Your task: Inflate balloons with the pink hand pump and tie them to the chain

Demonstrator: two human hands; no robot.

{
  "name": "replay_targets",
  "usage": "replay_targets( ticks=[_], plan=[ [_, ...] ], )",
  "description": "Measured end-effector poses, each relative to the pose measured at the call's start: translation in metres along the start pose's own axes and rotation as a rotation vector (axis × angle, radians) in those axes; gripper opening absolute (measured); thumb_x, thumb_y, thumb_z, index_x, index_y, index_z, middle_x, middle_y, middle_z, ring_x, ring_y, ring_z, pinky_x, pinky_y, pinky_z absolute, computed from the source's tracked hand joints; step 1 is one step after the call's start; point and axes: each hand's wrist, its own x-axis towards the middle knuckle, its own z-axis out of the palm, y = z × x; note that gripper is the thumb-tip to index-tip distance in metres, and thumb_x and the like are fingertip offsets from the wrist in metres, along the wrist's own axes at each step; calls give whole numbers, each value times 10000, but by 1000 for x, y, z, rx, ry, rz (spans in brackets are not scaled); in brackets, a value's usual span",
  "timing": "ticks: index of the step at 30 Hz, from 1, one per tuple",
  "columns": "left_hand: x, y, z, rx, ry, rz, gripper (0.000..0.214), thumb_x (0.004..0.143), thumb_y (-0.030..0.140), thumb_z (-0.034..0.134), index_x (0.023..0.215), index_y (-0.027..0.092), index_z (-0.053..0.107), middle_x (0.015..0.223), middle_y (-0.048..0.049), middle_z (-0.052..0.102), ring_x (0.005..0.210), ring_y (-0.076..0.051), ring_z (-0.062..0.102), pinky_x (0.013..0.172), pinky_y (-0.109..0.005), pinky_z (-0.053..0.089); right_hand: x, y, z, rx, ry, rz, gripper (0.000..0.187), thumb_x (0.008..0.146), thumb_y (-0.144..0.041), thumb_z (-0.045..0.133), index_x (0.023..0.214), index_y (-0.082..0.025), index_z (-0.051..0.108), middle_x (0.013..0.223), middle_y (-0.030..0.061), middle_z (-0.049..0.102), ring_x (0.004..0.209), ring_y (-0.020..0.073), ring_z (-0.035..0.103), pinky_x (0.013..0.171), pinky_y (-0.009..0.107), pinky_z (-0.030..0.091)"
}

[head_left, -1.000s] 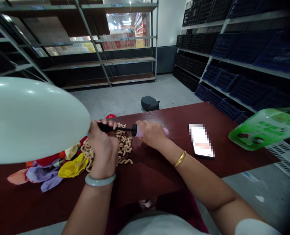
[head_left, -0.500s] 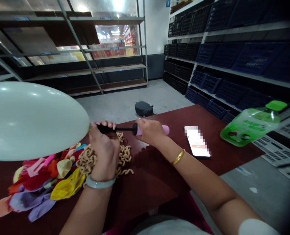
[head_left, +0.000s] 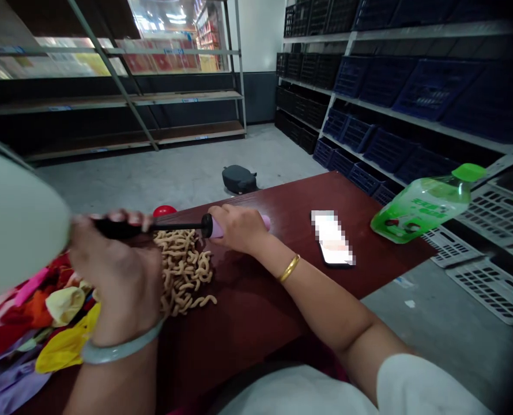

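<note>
My left hand is closed round the black end of a hand balloon pump, with its fingers at the neck of a large pale green inflated balloon. The neck itself is hidden by the hand. My right hand grips the pink part of the same pump, and a black rod shows between the two hands. Below the pump lies a heap of curled tan pieces. Several flat, uninflated balloons in many colours are piled beside my left wrist.
A phone lies on the dark red table, with a green-capped bottle at its right edge. Something round and red shows at the far edge. Beyond are a dark bag on the floor, shelves and blue crates.
The view has swung right, so the table things appear further left. My hands are further apart, with more of the pump's rod showing. The pale balloon has slid partly out of view.
</note>
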Motion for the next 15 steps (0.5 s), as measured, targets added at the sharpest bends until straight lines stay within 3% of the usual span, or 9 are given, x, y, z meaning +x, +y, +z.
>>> replay_targets(
  ticks=[5, 11, 15],
  plan=[
    [15, 20, -16, -1, 21, 84, 116, 823, 233, 513, 724, 200, 462, 647, 26, 448, 569, -96, 461, 522, -228, 418, 0, 18, 3, -35, -12, 6, 495, 823, -494, 606, 1224, -222, 504, 1088, 58, 649, 936, 223, 615, 718, 308, 427],
    [7, -6, -17, -59, 54, 62, 216, 911, 276, 398, 715, 193, 436, 616, 33, 411, 544, -84, 434, 515, -210, 393, -5, 12, 3, -58, -37, 30, 479, 816, -477, 626, 1197, -216, 497, 1071, 58, 648, 907, 229, 622, 698, 321, 442],
    [-11, -25, -9, -50, 6, -56, 214, 916, 216, 419, 707, 197, 464, 644, 23, 447, 588, -88, 467, 564, -217, 431, -7, -4, 2, -36, -57, 24, 490, 812, -513, 618, 1179, -213, 494, 1039, 49, 652, 859, 224, 637, 651, 316, 451]
  ],
)
